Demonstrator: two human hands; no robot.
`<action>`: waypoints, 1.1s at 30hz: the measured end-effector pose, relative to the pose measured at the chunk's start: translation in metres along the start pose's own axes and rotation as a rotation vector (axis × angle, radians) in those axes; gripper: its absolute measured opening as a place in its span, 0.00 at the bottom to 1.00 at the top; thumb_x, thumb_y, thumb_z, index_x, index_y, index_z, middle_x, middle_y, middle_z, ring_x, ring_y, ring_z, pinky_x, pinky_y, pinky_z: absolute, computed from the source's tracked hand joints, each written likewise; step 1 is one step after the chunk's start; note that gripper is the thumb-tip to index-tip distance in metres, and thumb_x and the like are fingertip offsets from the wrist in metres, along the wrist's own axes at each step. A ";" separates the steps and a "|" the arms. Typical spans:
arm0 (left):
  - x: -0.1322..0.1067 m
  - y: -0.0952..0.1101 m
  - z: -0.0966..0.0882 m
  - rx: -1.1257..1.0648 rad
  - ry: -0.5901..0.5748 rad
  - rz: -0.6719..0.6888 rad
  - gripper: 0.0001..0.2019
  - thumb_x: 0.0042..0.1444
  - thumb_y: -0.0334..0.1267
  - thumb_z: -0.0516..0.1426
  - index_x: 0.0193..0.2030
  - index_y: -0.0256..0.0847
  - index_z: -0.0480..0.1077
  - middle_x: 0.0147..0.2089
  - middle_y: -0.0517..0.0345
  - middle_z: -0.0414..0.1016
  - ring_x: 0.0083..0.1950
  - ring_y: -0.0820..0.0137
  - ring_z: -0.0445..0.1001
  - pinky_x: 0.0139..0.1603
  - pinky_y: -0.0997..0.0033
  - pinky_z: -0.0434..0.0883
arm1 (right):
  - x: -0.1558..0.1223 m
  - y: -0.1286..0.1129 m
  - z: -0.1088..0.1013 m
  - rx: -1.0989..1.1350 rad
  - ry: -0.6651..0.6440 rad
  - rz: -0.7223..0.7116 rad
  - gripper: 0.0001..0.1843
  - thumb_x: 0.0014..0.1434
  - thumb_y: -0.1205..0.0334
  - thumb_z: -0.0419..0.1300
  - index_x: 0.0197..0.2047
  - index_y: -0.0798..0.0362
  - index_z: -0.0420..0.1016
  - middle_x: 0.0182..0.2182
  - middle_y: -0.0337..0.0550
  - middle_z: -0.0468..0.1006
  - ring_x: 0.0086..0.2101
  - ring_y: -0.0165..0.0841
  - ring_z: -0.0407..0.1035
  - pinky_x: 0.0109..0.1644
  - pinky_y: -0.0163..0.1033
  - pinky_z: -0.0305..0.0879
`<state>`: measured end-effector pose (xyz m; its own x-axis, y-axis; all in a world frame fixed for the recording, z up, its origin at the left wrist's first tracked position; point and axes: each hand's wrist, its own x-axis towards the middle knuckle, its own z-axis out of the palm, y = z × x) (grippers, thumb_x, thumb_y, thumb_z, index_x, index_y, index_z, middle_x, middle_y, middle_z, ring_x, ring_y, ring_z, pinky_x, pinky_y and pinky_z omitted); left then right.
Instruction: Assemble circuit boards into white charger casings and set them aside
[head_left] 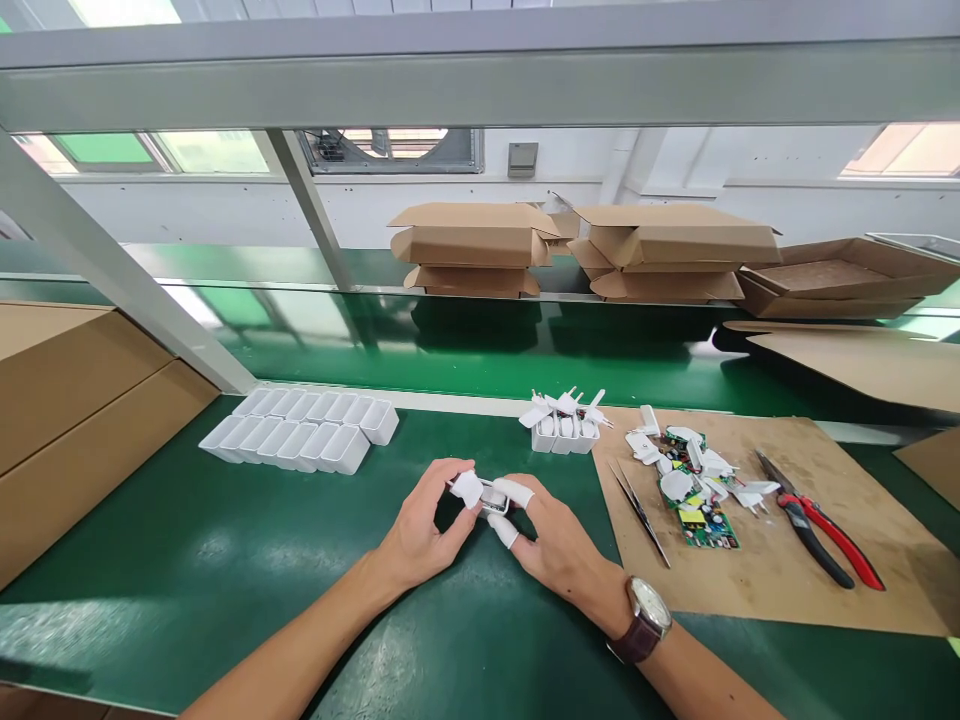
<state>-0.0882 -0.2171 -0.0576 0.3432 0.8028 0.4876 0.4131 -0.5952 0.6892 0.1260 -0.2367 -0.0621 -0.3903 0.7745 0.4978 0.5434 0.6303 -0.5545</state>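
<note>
Over the middle of the green worktop, my left hand (420, 525) pinches one end of a small white charger housing (493, 498). At its other end, my right hand (562, 545) grips it with thumb and index finger, both in white finger covers. A white rounded plastic piece (468, 487) sits at the housing's left end, against my left fingers. The housing's open side shows a dark interior, too small to make out. Beyond my hands stands a group of white housings (564, 440) with white plug parts (568, 403) sticking out of their tops.
Two rows of open white housings (289, 445) stand at the left. On a brown cardboard sheet (637, 590) at the right lie tweezers (641, 515), circuit boards (709, 528) with white plug pieces, and red-black pliers (821, 530). Cardboard boxes (472, 240) line the back; another box (97, 400) is far left.
</note>
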 end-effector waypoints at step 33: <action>-0.009 -0.006 0.013 -0.018 0.073 0.181 0.46 0.61 0.42 0.65 0.78 0.50 0.40 0.62 0.43 0.75 0.61 0.56 0.76 0.62 0.49 0.73 | 0.005 0.007 0.021 1.175 -0.066 0.609 0.16 0.62 0.48 0.62 0.49 0.49 0.76 0.42 0.46 0.83 0.42 0.42 0.80 0.50 0.53 0.78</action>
<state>-0.0829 -0.2211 -0.0734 0.3481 0.6837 0.6414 0.3349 -0.7298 0.5960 0.1119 -0.2274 -0.0776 -0.3685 0.9283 -0.0495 -0.3063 -0.1715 -0.9363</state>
